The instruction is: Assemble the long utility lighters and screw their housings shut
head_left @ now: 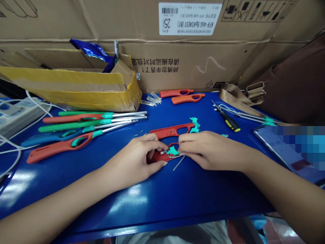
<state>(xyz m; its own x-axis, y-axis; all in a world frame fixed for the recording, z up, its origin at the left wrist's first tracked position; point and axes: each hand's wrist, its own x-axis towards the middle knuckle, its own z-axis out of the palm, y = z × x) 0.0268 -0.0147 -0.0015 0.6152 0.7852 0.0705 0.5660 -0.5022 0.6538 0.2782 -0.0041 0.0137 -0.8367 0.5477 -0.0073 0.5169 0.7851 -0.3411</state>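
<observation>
Directly before me a red lighter half-shell [158, 156] lies with its inside up. A green trigger piece [174, 150] and a thin white wire sit in it. My left hand [144, 152] grips the shell's left end between thumb and fingers. At the right end, the fingers of my right hand [198, 149] are pinched together beside the green piece; what they hold is hidden. A thin clear tube [179, 163] sticks out below them. Just behind lies another red half-shell [165, 132], with small green parts [194, 123] at its right end.
Several assembled long lighters [63, 147] lie to the left, before a yellow-taped cardboard box [101, 91]. Clear fuel capsules [152, 99] and orange-red shells [188, 98] are at the back. A screwdriver [230, 121], metal rods and a phone [284, 152] lie right. Small screws [138, 133] lie loose.
</observation>
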